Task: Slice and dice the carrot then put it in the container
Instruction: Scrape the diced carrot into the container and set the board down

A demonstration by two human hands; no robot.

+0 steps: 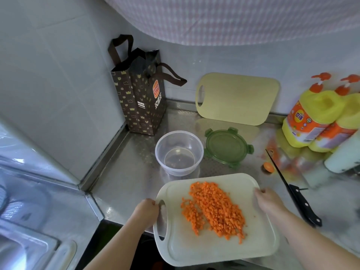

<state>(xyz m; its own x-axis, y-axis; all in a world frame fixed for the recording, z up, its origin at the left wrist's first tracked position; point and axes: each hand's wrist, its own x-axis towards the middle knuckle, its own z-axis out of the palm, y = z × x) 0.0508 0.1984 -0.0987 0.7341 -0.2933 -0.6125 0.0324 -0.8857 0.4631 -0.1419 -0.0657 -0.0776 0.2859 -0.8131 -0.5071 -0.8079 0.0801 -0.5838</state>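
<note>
Steel counter (126, 172): left hand (146, 211), right hand (269, 201) tight on board (194, 248) edges; diced carrot (216, 209) atop, container (175, 171) beyond.

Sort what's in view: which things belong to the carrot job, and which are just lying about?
Job: diced carrot, white cutting board gripped by left hand and right hand, clear container, green lid, knife.
Lying about: brown paper bag, yellow board leaning on the wall, yellow bottles, carrot end.

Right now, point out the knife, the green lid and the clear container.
knife (295, 191), head view, top of the black handle.
green lid (227, 147), head view, its flat middle.
clear container (165, 145), head view, its left inner wall.
</note>
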